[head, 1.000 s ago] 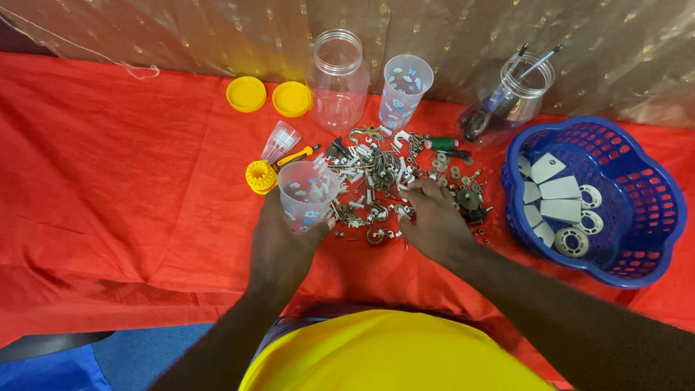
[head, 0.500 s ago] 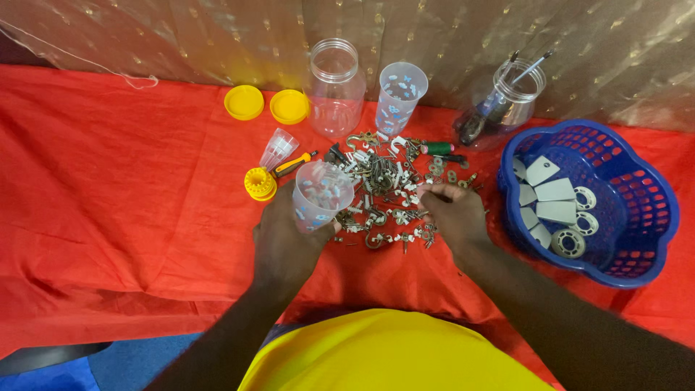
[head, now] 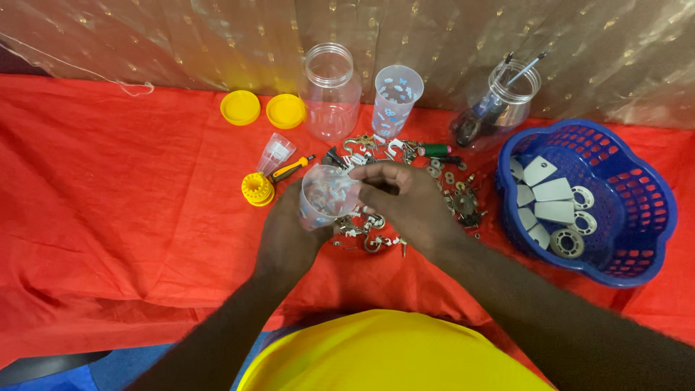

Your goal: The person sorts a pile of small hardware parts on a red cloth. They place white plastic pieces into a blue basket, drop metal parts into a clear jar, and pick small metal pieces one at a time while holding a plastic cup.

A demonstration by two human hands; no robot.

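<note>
While held tilted, mouth toward the right, just above the heap point(head: 441, 192) of small metal bits: cup point(head: 326, 199), clasped round its wall by the left hand point(head: 288, 235). At its rim, right hand point(head: 409, 203), fingertips drawn together. Cannot tell whether pinched on a small piece or on nothing. Reads as the dropping-in step of sorting. Next, by judgement, calls for fingertips squarely over the mouth before any release, cup kept steady, then a fine pinch on one piece out of the tangle. Underneath, red cloth point(head: 130, 203). Further out — jar point(head: 329, 90), tall cup point(head: 394, 98) and yellow lids point(head: 240, 107) behind, blue basket point(head: 651, 217) to the right.
</note>
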